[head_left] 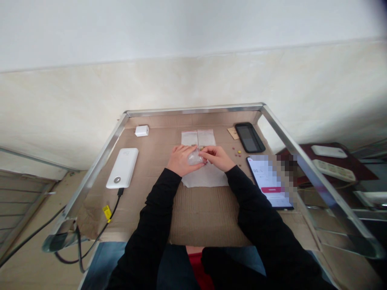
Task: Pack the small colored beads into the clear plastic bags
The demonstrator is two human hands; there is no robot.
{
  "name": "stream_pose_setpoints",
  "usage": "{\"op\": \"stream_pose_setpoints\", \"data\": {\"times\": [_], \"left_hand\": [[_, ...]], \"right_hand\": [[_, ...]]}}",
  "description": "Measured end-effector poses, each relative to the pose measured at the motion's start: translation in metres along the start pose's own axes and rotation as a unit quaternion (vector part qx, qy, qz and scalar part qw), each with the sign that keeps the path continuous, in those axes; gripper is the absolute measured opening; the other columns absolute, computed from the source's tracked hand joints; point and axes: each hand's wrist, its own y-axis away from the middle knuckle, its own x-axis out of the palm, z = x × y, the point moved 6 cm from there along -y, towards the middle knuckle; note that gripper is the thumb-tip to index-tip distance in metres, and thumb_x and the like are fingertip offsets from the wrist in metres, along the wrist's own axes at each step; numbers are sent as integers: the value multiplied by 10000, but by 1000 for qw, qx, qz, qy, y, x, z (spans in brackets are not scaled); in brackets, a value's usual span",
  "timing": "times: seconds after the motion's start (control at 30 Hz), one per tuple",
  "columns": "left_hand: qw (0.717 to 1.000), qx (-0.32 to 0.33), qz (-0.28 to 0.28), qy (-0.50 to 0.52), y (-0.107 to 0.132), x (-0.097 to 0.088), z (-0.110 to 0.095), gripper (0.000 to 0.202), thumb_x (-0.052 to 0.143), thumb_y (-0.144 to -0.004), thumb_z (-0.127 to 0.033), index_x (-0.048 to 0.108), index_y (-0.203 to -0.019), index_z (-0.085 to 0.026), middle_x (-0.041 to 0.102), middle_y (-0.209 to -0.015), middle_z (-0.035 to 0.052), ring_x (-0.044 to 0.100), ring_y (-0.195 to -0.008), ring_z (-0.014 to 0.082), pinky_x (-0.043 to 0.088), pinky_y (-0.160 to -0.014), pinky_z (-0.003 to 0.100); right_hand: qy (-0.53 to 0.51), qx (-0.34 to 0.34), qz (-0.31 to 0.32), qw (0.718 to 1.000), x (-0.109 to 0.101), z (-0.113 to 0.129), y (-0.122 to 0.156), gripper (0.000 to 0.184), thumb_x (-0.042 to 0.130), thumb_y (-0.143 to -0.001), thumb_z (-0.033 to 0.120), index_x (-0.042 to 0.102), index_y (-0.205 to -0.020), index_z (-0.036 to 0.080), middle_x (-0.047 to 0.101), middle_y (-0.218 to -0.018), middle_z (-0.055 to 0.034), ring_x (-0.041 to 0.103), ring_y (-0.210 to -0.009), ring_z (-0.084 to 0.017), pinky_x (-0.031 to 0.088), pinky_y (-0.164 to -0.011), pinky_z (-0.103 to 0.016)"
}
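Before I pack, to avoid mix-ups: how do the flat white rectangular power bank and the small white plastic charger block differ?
The power bank is larger and elongated, the charger block compact. The power bank has a black cable plugged in; the charger block shows none. The power bank lies closer, the charger block farther back. Both are white, on brown cardboard.

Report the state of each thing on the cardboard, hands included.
Power bank: flat, cable plugged in.
Phone: flat, screen lit.
Black rectangular item: lying flat.
Brown piece: lying flat.
White adapter: no cable visible.
Small round pieces: loose, scattered.
White sheet: flat, partly covered.
Left hand: curled around clear plastic.
Right hand: fingers together at it, grip unclear.
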Motion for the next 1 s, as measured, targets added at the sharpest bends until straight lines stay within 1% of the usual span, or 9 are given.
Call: {"op": "stream_pose_setpoints", "data": {"times": [0.1,0.17,0.2,0.27,0.33,0.4,0.6,0.83,1.0], "left_hand": [[1000,7,12,3,0,2,0,609,515,-653,-595,528,-1107,-190,588,-1071,67,508,-964,219,337,-865,380],[1000,15,13,8,0,2,0,598,512,-658,-593,531,-1106,-198,581,-1076,62,497,-981,215,340,-872,378],[1000,18,12,10,0,2,0,592,513,-658,-594,537,-1100,-201,577,-1074,63,492,-987,213,342,-876,376],[1000,22,8,14,0,2,1,583,519,-653,-596,553,-1083,-203,569,-1064,68,484,-989,213,349,-876,372],[999,26,7,19,0,3,1,579,525,-650,-594,561,-1073,-199,566,-1045,73,483,-977,212,359,-870,369],[999,33,12,27,-1,5,1,576,528,-651,-588,563,-1069,-192,569,-1020,72,490,-954,206,367,-863,364],[997,44,41,44,0,12,2,555,530,-661,-572,571,-1041,-170,583,-951,64,507,-917,190,379,-853,345],[996,39,58,63,1,16,3,569,524,-659,-583,562,-1054,-175,584,-952,67,510,-947,195,372,-881,361],[995,41,59,62,1,16,4,571,542,-649,-576,553,-1066,-185,581,-973,68,500,-975,212,389,-869,372]], "right_hand": [[139,-17,-8,990,-12,-3,3,220,497,-745,345,582,-724,143,547,-570,0,475,-507,-88,352,-502,-217],[268,-19,-30,963,-22,-5,6,188,524,-722,315,611,-777,157,567,-616,-7,463,-514,-88,329,-509,-217],[314,-18,-29,949,-25,-6,7,182,539,-711,310,621,-790,168,577,-633,-7,465,-522,-89,323,-517,-218],[367,-10,-1,930,-26,-9,9,186,561,-694,323,632,-800,187,590,-645,-6,475,-536,-93,311,-521,-215],[386,-2,31,922,-23,-11,10,190,566,-691,337,636,-798,196,598,-649,-6,485,-546,-96,302,-515,-211],[397,7,48,916,-20,-12,11,183,560,-695,331,638,-795,198,601,-646,-7,490,-546,-96,292,-503,-207],[424,3,46,904,-19,-14,10,153,556,-700,312,636,-772,204,601,-634,-3,498,-555,-100,278,-500,-210],[401,-11,11,916,-22,-10,10,166,535,-726,326,624,-788,200,580,-636,0,481,-552,-95,272,-508,-207],[384,-42,18,922,-13,-7,8,182,520,-744,332,619,-802,191,568,-620,2,465,-542,-89,278,-525,-204]]}}
